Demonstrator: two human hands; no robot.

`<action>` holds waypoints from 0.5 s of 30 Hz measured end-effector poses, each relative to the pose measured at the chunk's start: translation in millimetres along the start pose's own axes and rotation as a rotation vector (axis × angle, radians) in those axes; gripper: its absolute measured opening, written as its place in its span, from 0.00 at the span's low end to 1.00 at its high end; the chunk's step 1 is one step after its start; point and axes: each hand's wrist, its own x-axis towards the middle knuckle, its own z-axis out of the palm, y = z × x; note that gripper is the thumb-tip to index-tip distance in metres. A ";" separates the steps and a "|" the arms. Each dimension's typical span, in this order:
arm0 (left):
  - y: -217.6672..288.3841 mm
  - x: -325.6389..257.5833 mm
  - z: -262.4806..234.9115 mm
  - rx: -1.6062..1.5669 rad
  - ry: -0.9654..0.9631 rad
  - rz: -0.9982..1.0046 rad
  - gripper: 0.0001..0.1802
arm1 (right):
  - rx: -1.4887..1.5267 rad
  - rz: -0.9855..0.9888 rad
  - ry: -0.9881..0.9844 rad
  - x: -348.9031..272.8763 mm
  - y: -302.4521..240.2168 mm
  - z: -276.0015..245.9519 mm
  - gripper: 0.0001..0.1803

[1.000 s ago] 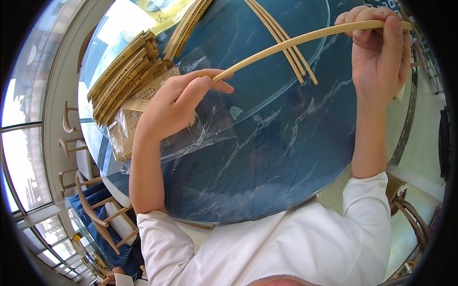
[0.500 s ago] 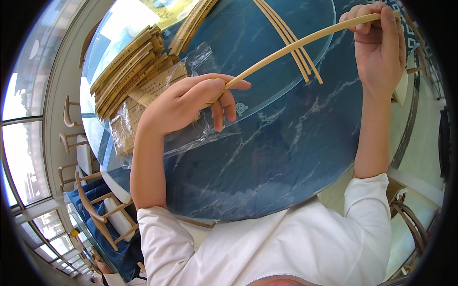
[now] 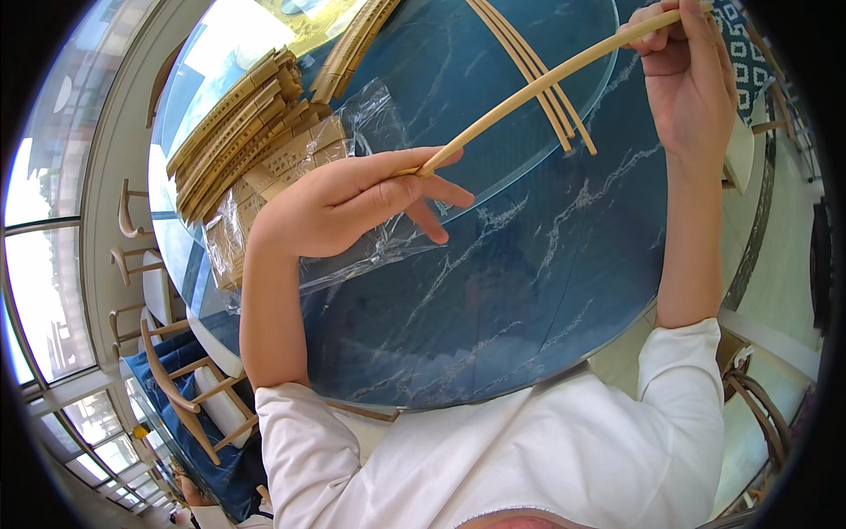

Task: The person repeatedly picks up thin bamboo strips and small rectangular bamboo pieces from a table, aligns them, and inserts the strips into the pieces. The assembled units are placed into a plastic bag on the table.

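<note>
A long pale wooden chopstick point(image 3: 538, 86) spans the space between my hands above the table, slanting up to the right. My left hand point(image 3: 352, 196) pinches its lower end between thumb and forefinger, the other fingers spread loosely. At the upper right, my right hand point(image 3: 687, 79) grips the far end with bent fingers. Whether one stick or two pressed together are held, I cannot tell. Beyond it, several more chopsticks point(image 3: 557, 115) lie side by side on the glass. Left of these is a stack of brown printed paper sleeves point(image 3: 238, 123), beside clear plastic wrap point(image 3: 374, 110) partly behind my left hand.
The dark blue marbled table point(image 3: 493, 326) carries a round glass turntable point(image 3: 423, 97). More brown sleeves point(image 3: 352, 48) lie at its far side. Wooden chairs point(image 3: 189, 379) stand to the left, near tall windows point(image 3: 48, 300).
My left hand has shifted slightly, its lower fingers now reaching farther right. My right hand has moved a little up and left, carrying the chopstick's far end with it.
</note>
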 end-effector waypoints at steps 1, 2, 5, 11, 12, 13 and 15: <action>0.7 0.1 -0.6 0.008 -0.012 -0.014 0.26 | 0.018 0.023 -0.008 0.6 2.7 -1.7 0.14; 3.0 1.1 -1.0 0.016 -0.025 -0.028 0.26 | 0.036 0.046 -0.015 1.8 6.8 -4.4 0.14; 0.6 0.2 0.1 0.019 -0.019 -0.055 0.26 | 0.022 0.116 0.005 0.2 7.2 -1.2 0.14; 1.6 0.3 4.0 -0.045 0.018 -0.082 0.25 | 0.016 0.350 -0.010 5.8 17.4 -6.5 0.15; 1.1 0.4 5.3 -0.037 0.022 -0.077 0.25 | 0.035 0.361 -0.031 5.6 18.9 -6.5 0.15; 4.4 1.2 5.1 -0.017 0.003 -0.113 0.25 | 0.030 0.380 -0.043 4.9 17.1 -5.8 0.15; 14.2 3.9 3.7 0.022 -0.033 -0.185 0.27 | 0.021 0.418 -0.069 4.1 10.4 0.1 0.14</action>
